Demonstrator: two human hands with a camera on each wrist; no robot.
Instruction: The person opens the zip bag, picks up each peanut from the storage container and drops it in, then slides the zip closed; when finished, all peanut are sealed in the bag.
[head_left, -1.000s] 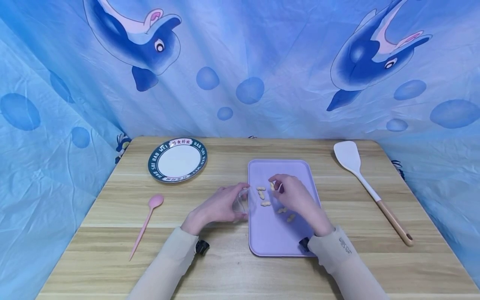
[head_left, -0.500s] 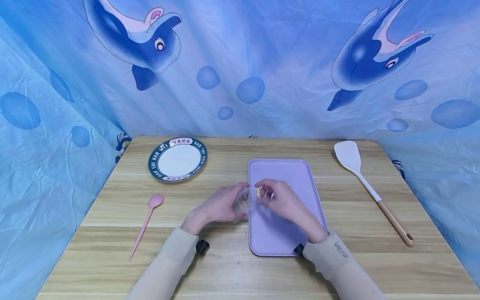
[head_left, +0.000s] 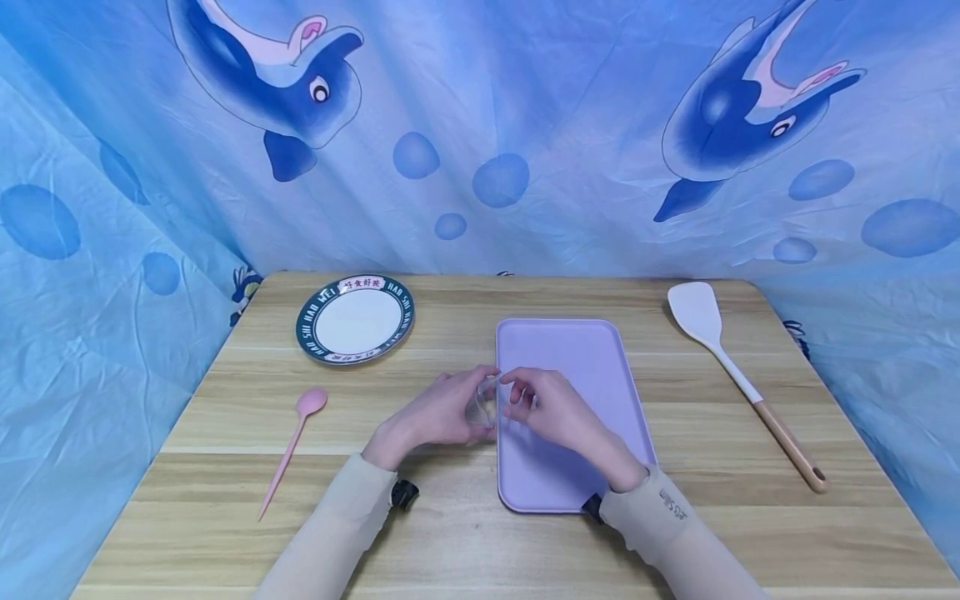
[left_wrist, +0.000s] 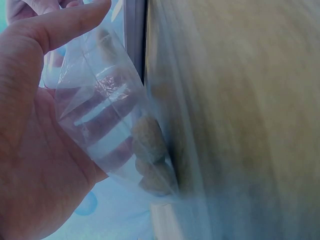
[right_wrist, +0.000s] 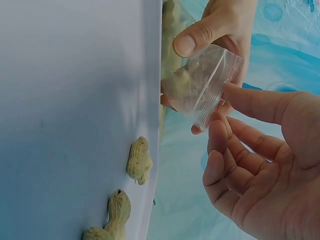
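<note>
My left hand (head_left: 446, 410) holds a small clear zip bag (right_wrist: 207, 82) beside the left edge of the lilac tray (head_left: 570, 346). Peanuts (left_wrist: 149, 137) in their shells lie low inside the bag in the left wrist view. Higher up, near the bag's mouth, is a blurred peanut (left_wrist: 106, 46). Over the tray, my right hand (head_left: 555, 410) has its thumb and fingertips at the bag's mouth, with no peanut visible between them. Several unshelled peanuts (right_wrist: 139, 161) lie on the tray in the right wrist view; my right hand hides them from the head view.
A white plate with a dark green rim (head_left: 358, 321) stands at the back left. In front of it lies a pink spoon (head_left: 294, 446). To the tray's right is a white spatula with a wooden handle (head_left: 738, 379). A blue dolphin-print curtain (head_left: 480, 125) surrounds the wooden table (head_left: 442, 533).
My right hand has carried a peanut leftward from over the tray to the bag's mouth and let it go. My left hand stays in place with the bag.
</note>
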